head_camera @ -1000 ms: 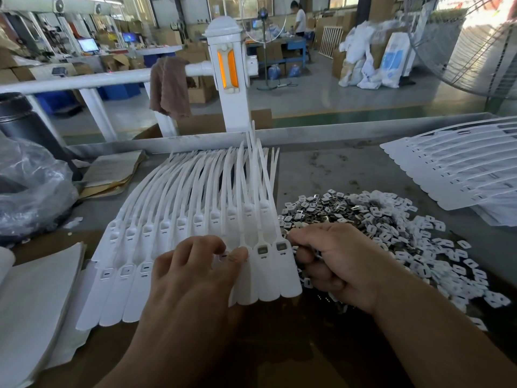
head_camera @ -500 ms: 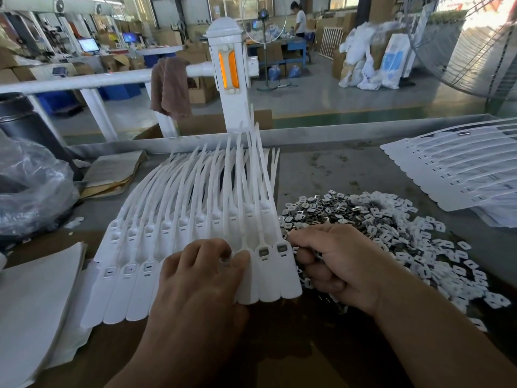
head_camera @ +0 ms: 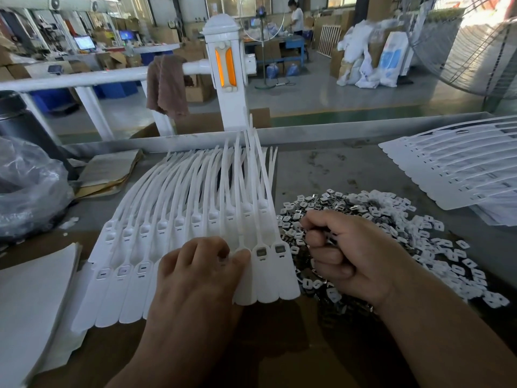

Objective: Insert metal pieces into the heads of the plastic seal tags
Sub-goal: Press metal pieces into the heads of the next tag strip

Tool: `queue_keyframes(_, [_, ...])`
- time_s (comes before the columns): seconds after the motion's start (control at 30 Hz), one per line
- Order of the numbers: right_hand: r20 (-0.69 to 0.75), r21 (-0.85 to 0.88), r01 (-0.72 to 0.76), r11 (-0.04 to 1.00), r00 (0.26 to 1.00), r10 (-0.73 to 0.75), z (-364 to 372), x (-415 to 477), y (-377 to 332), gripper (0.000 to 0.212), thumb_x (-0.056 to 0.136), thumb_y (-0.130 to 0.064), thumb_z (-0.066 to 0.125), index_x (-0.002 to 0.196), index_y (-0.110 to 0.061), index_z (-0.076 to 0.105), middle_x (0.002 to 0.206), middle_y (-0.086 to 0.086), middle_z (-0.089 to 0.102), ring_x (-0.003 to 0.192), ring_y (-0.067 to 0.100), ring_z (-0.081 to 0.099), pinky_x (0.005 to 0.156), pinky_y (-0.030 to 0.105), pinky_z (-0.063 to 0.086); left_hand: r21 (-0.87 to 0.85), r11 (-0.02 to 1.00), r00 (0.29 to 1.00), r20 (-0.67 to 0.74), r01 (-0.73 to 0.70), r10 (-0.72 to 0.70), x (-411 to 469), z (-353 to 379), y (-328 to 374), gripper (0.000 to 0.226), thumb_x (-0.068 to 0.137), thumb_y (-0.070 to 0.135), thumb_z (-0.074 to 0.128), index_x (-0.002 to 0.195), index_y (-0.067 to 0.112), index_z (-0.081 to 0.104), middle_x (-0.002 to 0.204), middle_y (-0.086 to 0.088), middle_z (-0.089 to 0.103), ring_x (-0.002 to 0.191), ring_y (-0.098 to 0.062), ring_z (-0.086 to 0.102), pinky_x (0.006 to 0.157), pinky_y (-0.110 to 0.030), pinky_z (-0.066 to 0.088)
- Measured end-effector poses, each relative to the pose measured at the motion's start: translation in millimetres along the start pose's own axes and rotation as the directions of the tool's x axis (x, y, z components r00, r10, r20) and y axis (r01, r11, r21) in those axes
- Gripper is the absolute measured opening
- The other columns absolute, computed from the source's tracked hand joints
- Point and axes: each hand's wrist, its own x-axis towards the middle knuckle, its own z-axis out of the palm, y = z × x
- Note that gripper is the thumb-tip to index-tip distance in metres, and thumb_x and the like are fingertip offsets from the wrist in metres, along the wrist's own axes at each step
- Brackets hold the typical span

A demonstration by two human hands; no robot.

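A fanned row of white plastic seal tags (head_camera: 179, 233) lies on the table, heads toward me. The two rightmost heads (head_camera: 263, 252) show dark metal inserts. My left hand (head_camera: 201, 273) rests on the row, thumb and curled fingers pinching a tag head just left of those two; what lies under the fingertips is hidden. My right hand (head_camera: 347, 256) is curled into a loose fist beside the row's right edge, over the pile of small metal pieces (head_camera: 335, 205), with some pieces held inside the fingers.
White plastic squares (head_camera: 447, 247) mix into the pile's right side. A second fan of tags (head_camera: 453, 169) lies at the far right. A plastic bag (head_camera: 30, 191), worn papers (head_camera: 109, 172) and white sheets (head_camera: 33, 303) lie left. A metal rim (head_camera: 335, 134) bounds the table's far edge.
My right hand has drawn slightly right and up, away from the rightmost tag head. My left hand stays on the same part of the row.
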Motion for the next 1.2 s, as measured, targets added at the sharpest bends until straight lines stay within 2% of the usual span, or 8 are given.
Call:
queue_keyframes(0.33, [-0.002,-0.008,0.019,1.0,1.0,-0.019,1.4,-2.5,-0.8,0.014,0.095,-0.017,0.056,0.085,-0.01,0.061,0.059,-0.001,0.049,0.038,0.006,0.03,0.03,0.015,0.02,-0.005,1.0,1.0,0.016,0.002,-0.002,2.1,-1.4,-0.9,0.062,0.046,0.047,0.088,0.101,0.026,0.07,0.098,0.001,0.06,0.091,-0.024,0.062,0.077,-0.046,0.05])
queue_keyframes(0.67, [0.008,-0.008,0.009,1.0,1.0,-0.009,1.8,-1.7,0.1,0.014,0.096,-0.018,0.055,0.087,-0.01,0.062,0.06,-0.001,0.049,0.039,0.007,0.031,0.03,0.016,0.022,0.0,1.0,0.995,0.103,0.001,-0.001,5.4,-6.6,-1.3,0.063,0.056,0.054,0.078,0.112,0.027,0.067,0.103,0.001,0.059,0.097,-0.025,0.062,0.084,-0.048,0.047])
queue_keyframes(0.77, [0.008,-0.02,0.005,1.0,1.0,-0.005,2.7,-2.2,0.4,0.013,0.095,-0.016,0.055,0.085,-0.011,0.061,0.06,-0.001,0.05,0.039,0.007,0.031,0.03,0.016,0.022,-0.029,1.0,0.993,0.118,-0.003,0.007,0.7,-9.4,-2.6,0.07,0.058,0.071,0.061,0.114,0.029,0.065,0.106,0.004,0.058,0.099,-0.022,0.061,0.086,-0.045,0.047])
queue_keyframes(0.87, [0.007,-0.04,0.007,0.999,1.0,-0.007,3.7,-2.0,1.1,0.011,0.093,-0.014,0.056,0.083,-0.012,0.06,0.059,0.0,0.049,0.04,0.007,0.029,0.032,0.016,0.02,-0.184,0.98,0.984,0.171,0.076,-0.044,1.9,-14.2,-5.8,0.071,0.065,0.081,0.04,0.122,0.04,0.051,0.114,0.021,0.043,0.108,-0.004,0.043,0.097,-0.036,0.034])
queue_keyframes(0.93, [-0.001,-0.058,0.01,0.998,1.0,-0.01,5.0,-2.1,2.3,0.009,0.091,-0.014,0.058,0.083,-0.011,0.06,0.059,0.001,0.049,0.041,0.008,0.029,0.032,0.016,0.02,-0.341,0.918,0.972,0.182,0.202,-0.146,8.3,-17.3,-11.6,0.054,0.073,0.074,0.036,0.117,0.044,0.045,0.103,0.031,0.034,0.1,0.007,0.035,0.1,-0.031,0.034])
queue_keyframes(1.03, [-0.018,-0.095,0.002,0.995,1.0,-0.004,6.1,-2.0,4.0,0.012,0.092,-0.015,0.059,0.081,-0.01,0.062,0.059,0.002,0.05,0.041,0.009,0.029,0.033,0.016,0.019,-0.473,0.843,0.964,0.065,0.257,-0.257,17.4,-14.7,-14.5,0.021,0.086,0.046,0.045,0.105,0.04,0.051,0.092,0.029,0.043,0.091,0.005,0.045,0.089,-0.032,0.048])
queue_keyframes(1.1, [-0.021,-0.121,-0.012,0.993,1.0,0.01,7.6,-1.2,4.6,0.013,0.093,-0.016,0.058,0.082,-0.01,0.063,0.06,0.002,0.051,0.04,0.009,0.03,0.033,0.016,0.019,-0.452,0.855,0.958,-0.006,0.255,-0.288,21.7,-12.5,-14.3,0.018,0.087,0.033,0.052,0.102,0.029,0.06,0.097,0.019,0.05,0.095,-0.003,0.048,0.084,-0.029,0.043])
queue_keyframes(1.2, [-0.005,-0.124,-0.031,0.992,1.0,0.03,8.0,0.0,5.0,0.013,0.094,-0.016,0.057,0.084,-0.01,0.062,0.06,0.002,0.051,0.039,0.009,0.031,0.033,0.016,0.019,-0.357,0.89,0.954,0.011,0.283,-0.299,30.8,-10.1,-11.6,0.014,0.083,0.038,0.057,0.088,0.029,0.065,0.1,0.013,0.051,0.096,-0.007,0.044,0.082,-0.028,0.035])
